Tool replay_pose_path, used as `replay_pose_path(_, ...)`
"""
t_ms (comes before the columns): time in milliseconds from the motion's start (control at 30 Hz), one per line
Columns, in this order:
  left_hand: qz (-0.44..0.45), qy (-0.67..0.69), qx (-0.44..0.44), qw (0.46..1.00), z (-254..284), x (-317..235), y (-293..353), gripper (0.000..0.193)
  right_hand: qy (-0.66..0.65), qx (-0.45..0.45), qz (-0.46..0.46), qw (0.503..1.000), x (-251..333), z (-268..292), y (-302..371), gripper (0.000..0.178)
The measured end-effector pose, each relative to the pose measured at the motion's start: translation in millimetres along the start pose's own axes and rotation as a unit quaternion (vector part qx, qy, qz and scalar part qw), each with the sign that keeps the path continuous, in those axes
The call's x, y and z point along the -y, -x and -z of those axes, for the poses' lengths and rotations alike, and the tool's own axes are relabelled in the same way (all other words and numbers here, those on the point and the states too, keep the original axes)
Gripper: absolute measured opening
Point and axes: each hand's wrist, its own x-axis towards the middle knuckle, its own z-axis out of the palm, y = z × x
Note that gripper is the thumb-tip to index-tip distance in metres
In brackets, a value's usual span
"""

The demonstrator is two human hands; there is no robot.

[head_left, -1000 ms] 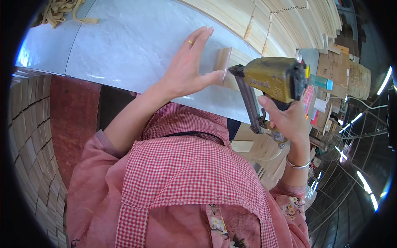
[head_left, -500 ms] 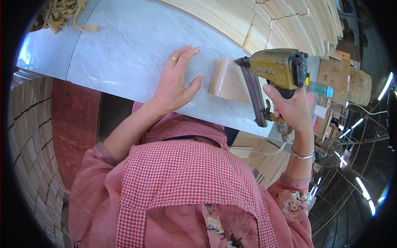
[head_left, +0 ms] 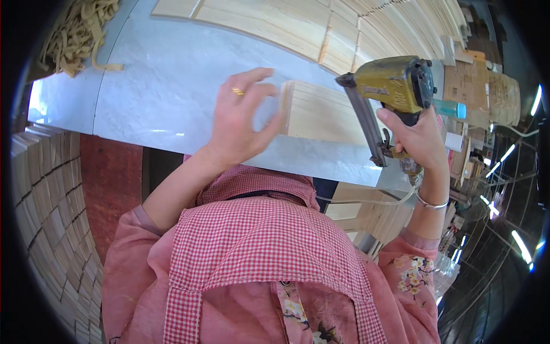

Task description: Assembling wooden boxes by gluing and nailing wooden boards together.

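My right hand [head_left: 421, 135] is wrapped round the handle of a yellow and black pneumatic nail gun [head_left: 392, 86], which is held tilted above the bench. Its dark magazine [head_left: 366, 123] hangs over the right end of a pale wooden piece [head_left: 323, 112] that lies on the bench. Along the left end of that piece runs a raised wooden strip [head_left: 285, 106]. My left hand [head_left: 243, 117], a little blurred, is open just left of this strip, with thumb and fingers apart and curved towards it. Whether the fingertips touch the wood I cannot tell.
The bench top [head_left: 166, 74] is grey-white and marbled. Pale boards [head_left: 269, 26] lie in rows along its far side. Tan strips [head_left: 80, 34] are heaped at far left. Stacked wood [head_left: 51, 200] stands at left below the bench. An air hose [head_left: 372, 200] trails from the nail gun.
The wooden piece's surface looks different: its top now shows flat, grained boards. My left hand has come closer to its left end. The nail gun has shifted slightly right in view.
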Motion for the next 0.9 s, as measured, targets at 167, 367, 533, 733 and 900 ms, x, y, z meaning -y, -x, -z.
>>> replay_pose_path(167,-0.099,-0.120,0.202,0.967,-59,-38,-42,0.048,-0.027,-0.023,-0.064,0.997,-48,23,5,0.039)
replay_pose_path(367,-0.057,-0.198,0.340,0.918,-92,-47,-61,0.054,-0.072,-0.010,-0.036,0.997,-67,21,9,0.042)
replay_pose_path(533,-0.079,-0.154,0.290,0.941,-95,-40,-58,0.054,-0.064,0.011,-0.043,0.997,-73,20,5,0.044)
replay_pose_path(733,-0.062,-0.167,0.306,0.935,-94,-43,-61,0.050,-0.066,0.019,-0.045,0.997,-75,18,1,0.043)
replay_pose_path(900,-0.071,-0.167,0.296,0.938,-95,-42,-60,0.049,-0.084,0.017,-0.056,0.995,-76,15,1,0.041)
